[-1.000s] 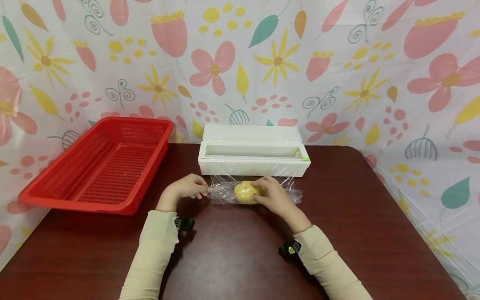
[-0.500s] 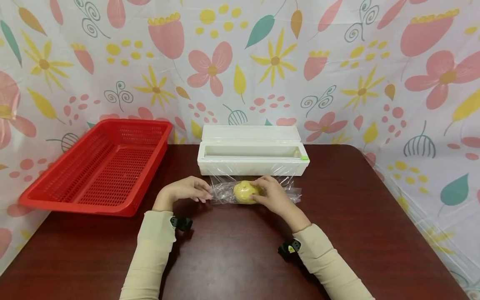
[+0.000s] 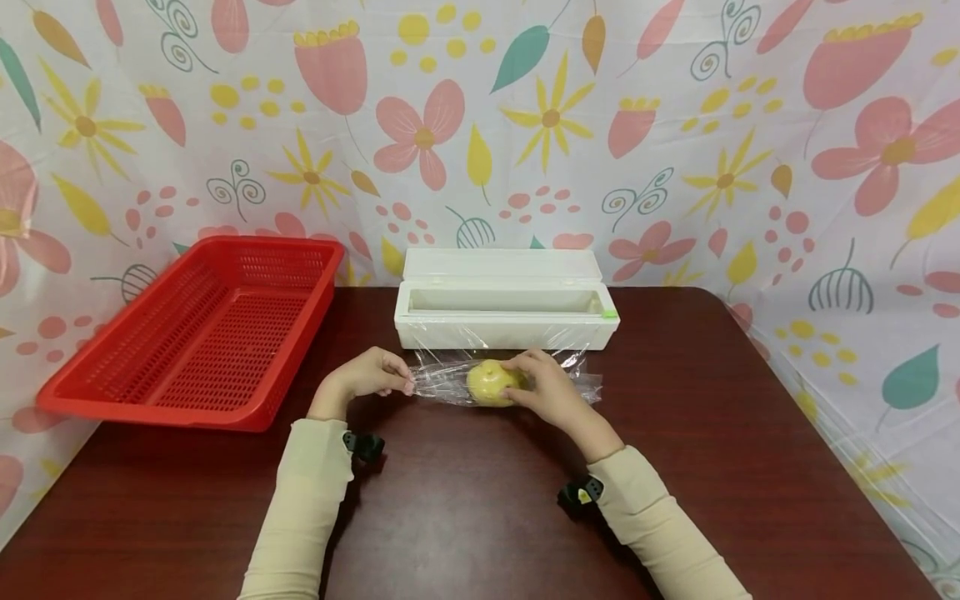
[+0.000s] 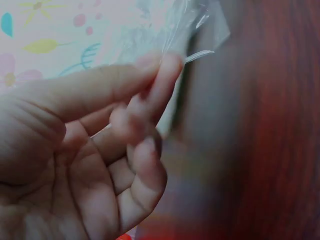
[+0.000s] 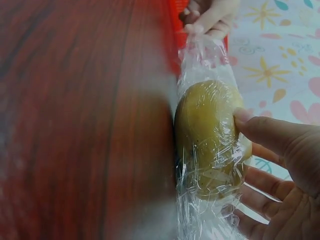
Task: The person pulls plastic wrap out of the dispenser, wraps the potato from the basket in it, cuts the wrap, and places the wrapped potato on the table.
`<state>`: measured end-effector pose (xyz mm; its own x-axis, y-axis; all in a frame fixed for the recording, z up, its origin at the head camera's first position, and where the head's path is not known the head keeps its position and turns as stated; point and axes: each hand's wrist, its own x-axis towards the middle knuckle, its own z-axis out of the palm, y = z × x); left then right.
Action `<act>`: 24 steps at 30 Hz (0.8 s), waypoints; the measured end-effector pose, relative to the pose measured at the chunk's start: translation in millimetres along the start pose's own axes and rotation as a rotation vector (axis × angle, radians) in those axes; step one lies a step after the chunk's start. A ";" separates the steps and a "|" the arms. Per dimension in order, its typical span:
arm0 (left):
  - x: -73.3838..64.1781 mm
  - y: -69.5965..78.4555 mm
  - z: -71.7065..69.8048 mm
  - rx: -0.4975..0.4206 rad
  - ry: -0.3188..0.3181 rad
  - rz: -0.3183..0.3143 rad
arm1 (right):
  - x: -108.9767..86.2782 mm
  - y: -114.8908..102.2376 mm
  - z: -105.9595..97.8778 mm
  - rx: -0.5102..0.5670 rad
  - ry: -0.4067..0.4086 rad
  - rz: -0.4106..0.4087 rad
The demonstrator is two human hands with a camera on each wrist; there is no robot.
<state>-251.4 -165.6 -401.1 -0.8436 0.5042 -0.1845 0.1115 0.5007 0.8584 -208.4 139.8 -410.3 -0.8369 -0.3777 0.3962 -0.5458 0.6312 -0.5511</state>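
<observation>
A rounded yellow fruit [image 3: 489, 383], smooth with small specks, lies wrapped in clear cling film [image 3: 442, 383] on the table. My right hand [image 3: 551, 390] holds the fruit from its right side, thumb in front and fingers behind, as the right wrist view also shows. To the left, my left hand [image 3: 371, 375] pinches the gathered end of the film between thumb and forefinger [image 4: 170, 70], and the film is drawn taut towards it. More film runs from the fruit back to the white cling film box [image 3: 507, 333], whose lid stands open.
A red perforated basket [image 3: 300, 350] stands at the left, near the left forearm. A small green tab [image 3: 609, 314] sits on the box's front right corner. The dark brown table [image 3: 465, 500] ends at a floral curtain [image 3: 660, 83] behind.
My left hand has taken hold of the film's left end and pulled it slightly left, so the loose film is now stretched and narrowed. The right hand stays on the fruit.
</observation>
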 end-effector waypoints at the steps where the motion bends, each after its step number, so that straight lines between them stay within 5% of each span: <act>1: 1.0 -1.2 0.5 0.007 0.005 -0.019 | -0.1 0.2 -0.2 0.006 -0.004 0.005; 9: 7.9 -5.7 4.5 0.062 0.022 -0.120 | -0.4 0.3 -1.8 0.014 -0.012 0.011; 19: -2.7 7.9 -1.8 0.126 0.120 -0.070 | -0.6 -0.1 -1.1 0.006 -0.023 0.026; 24: -1.4 14.7 0.0 0.117 0.081 -0.005 | 0.4 -0.2 -0.7 0.008 -0.023 0.026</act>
<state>-248.5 -158.9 -388.2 -0.8833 0.4459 -0.1451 0.1642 0.5840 0.7950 -208.5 140.0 -409.5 -0.8515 -0.3767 0.3648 -0.5241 0.6354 -0.5671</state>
